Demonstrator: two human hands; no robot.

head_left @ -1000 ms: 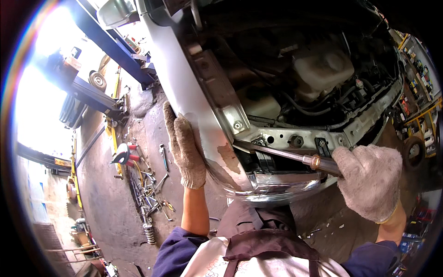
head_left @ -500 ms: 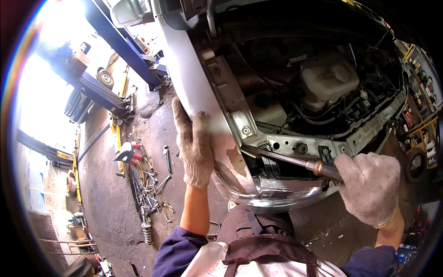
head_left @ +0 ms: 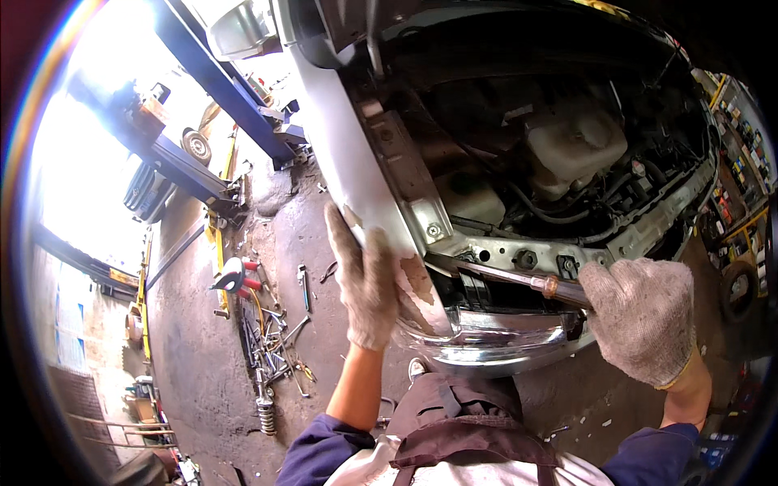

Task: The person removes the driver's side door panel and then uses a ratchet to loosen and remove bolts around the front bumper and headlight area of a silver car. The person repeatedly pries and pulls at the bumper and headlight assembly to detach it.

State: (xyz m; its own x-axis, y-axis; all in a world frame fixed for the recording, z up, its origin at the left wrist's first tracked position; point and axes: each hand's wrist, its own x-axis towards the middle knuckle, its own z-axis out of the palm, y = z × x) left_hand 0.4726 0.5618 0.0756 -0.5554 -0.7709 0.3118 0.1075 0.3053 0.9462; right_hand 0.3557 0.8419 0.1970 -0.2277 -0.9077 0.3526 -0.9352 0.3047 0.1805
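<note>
My left hand [head_left: 366,283], in a pale knit glove, lies along the outer side of the silver fender [head_left: 344,166] with its fingers stretched out. Beside it is a patch of chipped paint [head_left: 416,282] at the fender's front corner. My right hand [head_left: 640,320], gloved too, is closed round the handle of a long screwdriver [head_left: 519,277]. Its shank slants left, and the tip sits at the gap between the fender and the metal front panel [head_left: 506,255]. Just below is the headlight [head_left: 510,330]. Whether the tip is wedged in is not plain.
An open engine bay holds a whitish plastic tank [head_left: 575,150] and hoses. Wrenches and other hand tools [head_left: 275,344] lie on the floor at left, near a coil-spring strut [head_left: 266,409]. A blue lift post [head_left: 235,89] stands behind; loaded shelves [head_left: 745,154] line the right.
My left hand has slid forward along the fender, nearer the chipped patch. The screwdriver stays at the same gap in my right hand. The whole view has shifted slightly.
</note>
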